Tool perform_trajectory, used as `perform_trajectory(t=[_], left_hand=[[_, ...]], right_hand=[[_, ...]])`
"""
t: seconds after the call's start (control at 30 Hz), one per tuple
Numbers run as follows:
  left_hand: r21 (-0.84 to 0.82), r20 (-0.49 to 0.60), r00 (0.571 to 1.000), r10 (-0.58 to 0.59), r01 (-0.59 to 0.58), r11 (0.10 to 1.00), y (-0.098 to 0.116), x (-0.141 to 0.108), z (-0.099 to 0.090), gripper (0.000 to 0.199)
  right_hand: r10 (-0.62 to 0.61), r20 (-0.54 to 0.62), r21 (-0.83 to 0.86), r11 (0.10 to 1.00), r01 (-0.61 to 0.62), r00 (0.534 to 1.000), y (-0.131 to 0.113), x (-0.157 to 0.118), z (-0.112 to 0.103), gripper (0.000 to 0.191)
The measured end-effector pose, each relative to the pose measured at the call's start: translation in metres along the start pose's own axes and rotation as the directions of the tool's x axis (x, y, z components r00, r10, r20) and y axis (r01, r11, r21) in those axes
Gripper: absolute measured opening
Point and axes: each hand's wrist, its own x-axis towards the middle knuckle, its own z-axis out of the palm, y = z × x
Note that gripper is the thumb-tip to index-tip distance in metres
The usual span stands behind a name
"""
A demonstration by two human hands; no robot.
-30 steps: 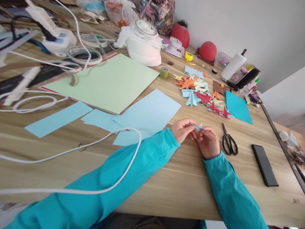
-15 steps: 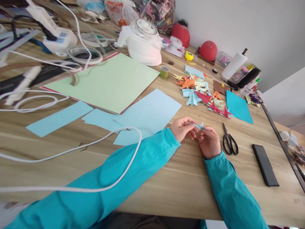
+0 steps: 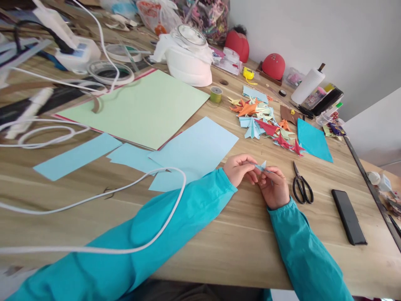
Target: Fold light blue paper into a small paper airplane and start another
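A small folded light-blue paper piece is pinched between my two hands, just above the wooden table. My left hand grips its left end between thumb and fingers. On the other side, my right hand pinches the right end; its fingers hide part of the paper. One pointed tip sticks up between the hands. Beyond them lies a pile of folded paper figures in orange, red, blue and pale yellow. Black-handled scissors rest right of my right hand.
Light-blue sheets and a pale green sheet lie to the left. A white cable loops across my left sleeve. A black phone lies on the right, near a turquoise sheet. A thread spool stands farther back.
The folded paper has tilted slightly between my fingers, and its raised tip has shifted a little left. Both hands keep nearly the same place and grip.
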Motion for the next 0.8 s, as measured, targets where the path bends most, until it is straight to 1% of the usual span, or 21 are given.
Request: perform_trajectory(t=[0.2,0.3,0.47,0.63,0.8], left_hand=[[-0.04,0.016,0.997,-0.071,0.071,0.997,0.0014,0.0007,-0.0038,0.008],[-0.049,0.031,0.996,-0.082,0.083,0.995,0.0014,0.0007,-0.0043,0.008],[-0.043,0.033,0.997,-0.069,0.07,0.997,0.0016,0.0,-0.0037,0.009],[-0.032,0.017,0.999,-0.03,0.031,0.999,0.0017,-0.0004,-0.0039,0.014],[0.044,-0.002,1.0,-0.016,0.016,0.999,0.0019,-0.0012,-0.0023,0.015]], right_hand=[[-0.002,-0.003,-0.009,1.0,0.002,1.0,-0.0008,-0.0015,0.0035,0.008],[0.003,-0.021,-0.011,1.0,-0.003,1.0,-0.0005,-0.001,0.0033,0.008],[0.005,-0.024,0.014,1.0,-0.004,1.0,0.0009,0.0007,-0.0001,0.009],[-0.023,0.012,0.06,0.998,0.022,1.0,0.0022,0.0026,-0.003,0.011],[-0.027,0.013,0.065,0.998,0.026,1.0,0.0024,0.0018,-0.0026,0.011]])
